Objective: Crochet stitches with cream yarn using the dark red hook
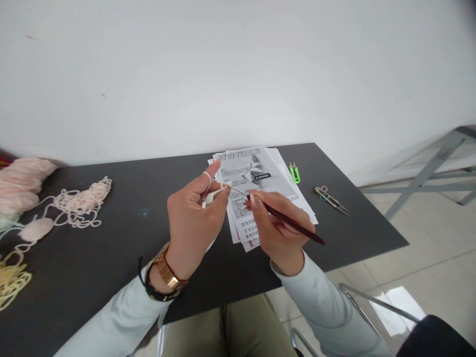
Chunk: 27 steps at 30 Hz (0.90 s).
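"Yarn: where is it?"
"Pinched in the left hand, its loop around the extended index finger, probably for tension."
"And the right hand?"
"Fingers closed around the hook, pen-style, likely for fine control."
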Motion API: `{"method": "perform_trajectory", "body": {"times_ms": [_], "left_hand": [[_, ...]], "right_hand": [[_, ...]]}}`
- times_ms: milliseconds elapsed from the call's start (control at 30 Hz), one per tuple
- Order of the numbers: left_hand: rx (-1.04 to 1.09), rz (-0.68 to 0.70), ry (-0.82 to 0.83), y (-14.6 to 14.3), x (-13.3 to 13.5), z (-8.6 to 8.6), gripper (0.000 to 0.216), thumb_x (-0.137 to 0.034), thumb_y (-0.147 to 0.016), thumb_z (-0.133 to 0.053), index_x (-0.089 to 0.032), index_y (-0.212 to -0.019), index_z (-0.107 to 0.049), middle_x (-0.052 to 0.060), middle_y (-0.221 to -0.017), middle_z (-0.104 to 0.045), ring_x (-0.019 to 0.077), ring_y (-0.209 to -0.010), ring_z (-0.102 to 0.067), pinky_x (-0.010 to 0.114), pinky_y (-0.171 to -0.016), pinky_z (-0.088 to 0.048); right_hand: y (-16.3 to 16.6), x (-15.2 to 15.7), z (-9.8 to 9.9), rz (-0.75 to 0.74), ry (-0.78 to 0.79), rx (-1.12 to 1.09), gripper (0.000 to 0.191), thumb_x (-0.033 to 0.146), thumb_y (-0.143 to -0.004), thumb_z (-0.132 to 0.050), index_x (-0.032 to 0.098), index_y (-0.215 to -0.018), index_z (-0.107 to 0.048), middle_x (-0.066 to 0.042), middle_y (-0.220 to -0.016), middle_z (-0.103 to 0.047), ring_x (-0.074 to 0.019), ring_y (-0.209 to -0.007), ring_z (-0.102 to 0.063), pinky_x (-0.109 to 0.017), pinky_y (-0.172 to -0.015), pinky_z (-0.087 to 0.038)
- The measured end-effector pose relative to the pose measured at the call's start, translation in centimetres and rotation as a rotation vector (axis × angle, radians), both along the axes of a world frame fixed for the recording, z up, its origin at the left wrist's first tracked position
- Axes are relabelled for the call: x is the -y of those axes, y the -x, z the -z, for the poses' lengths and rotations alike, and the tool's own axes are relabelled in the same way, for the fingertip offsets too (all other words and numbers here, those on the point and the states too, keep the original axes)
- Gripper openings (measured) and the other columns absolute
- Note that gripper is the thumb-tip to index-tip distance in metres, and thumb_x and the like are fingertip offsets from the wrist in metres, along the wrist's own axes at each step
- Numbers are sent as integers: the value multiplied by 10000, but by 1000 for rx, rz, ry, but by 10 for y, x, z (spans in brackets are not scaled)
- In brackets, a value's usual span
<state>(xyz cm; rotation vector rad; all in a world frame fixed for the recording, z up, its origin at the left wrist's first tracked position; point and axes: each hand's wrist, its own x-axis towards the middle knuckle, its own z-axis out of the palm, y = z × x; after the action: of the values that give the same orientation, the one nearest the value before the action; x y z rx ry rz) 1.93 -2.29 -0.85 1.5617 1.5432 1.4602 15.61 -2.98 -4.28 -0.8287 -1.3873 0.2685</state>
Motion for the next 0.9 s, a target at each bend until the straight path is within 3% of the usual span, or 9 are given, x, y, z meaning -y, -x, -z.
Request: {"method": "perform_trajectory", "body": {"times_ms": [167, 367, 567, 733, 833, 900], "left_hand": [[20, 17, -9, 0, 0, 5, 179, -231, -789, -701, -186, -954, -755, 55, -974, -773, 165, -777, -666, 277, -749, -530], [-124, -16, -97, 1, -1, 10, 433, -189, -806, -651, -183, -1239, -679, 12, -881, -752, 128, -714, -619, 260, -758, -519], [-121, -13, -168, -3, 2, 9, 167, -171, -819, -644, -181, -953, -744, 60, -1080, -763, 161, -821, -669, 280, -778, -531], [43, 28, -84, -6, 4, 6, 207, -179, -779, -693, -196, -982, -729, 32, -904, -775, 172, -786, -672, 316, -813, -547], [227, 69, -27, -6, 2, 6, 36, -206, -765, -723, -203, -798, -710, 54, -946, -771, 201, -897, -692, 340, -872, -548], [323, 95, 4, -6, 1, 6, 43, -228, -765, -734, -208, -764, -697, 52, -935, -768, 197, -893, -691, 349, -876, -551]], "right_hand": [[-1, -1, 1, -19, 34, -11, 222, 82, -832, -669, 235, -974, -745, -34, -863, -790, -162, -685, -739, -287, -638, -637], [1, 3, 0, 67, -204, 245, 332, 10, -787, -677, 204, -1056, -703, -72, -884, -785, -174, -749, -736, -296, -671, -632], [-2, 3, 0, 66, -337, 473, 345, 4, -779, -684, 125, -1102, -667, -121, -858, -772, -198, -789, -727, -310, -689, -637], [-1, -2, 2, 0, -214, 211, 346, 13, -798, -668, 206, -1081, -714, -74, -902, -782, -170, -770, -735, -286, -666, -629], [-1, -4, 3, -90, -132, 76, 339, 20, -799, -675, 231, -1056, -740, -58, -930, -787, -170, -810, -744, -294, -711, -630], [0, -6, 3, -170, -42, -54, 284, 63, -837, -655, 243, -1035, -752, -43, -939, -787, -167, -823, -748, -305, -747, -637]]}}
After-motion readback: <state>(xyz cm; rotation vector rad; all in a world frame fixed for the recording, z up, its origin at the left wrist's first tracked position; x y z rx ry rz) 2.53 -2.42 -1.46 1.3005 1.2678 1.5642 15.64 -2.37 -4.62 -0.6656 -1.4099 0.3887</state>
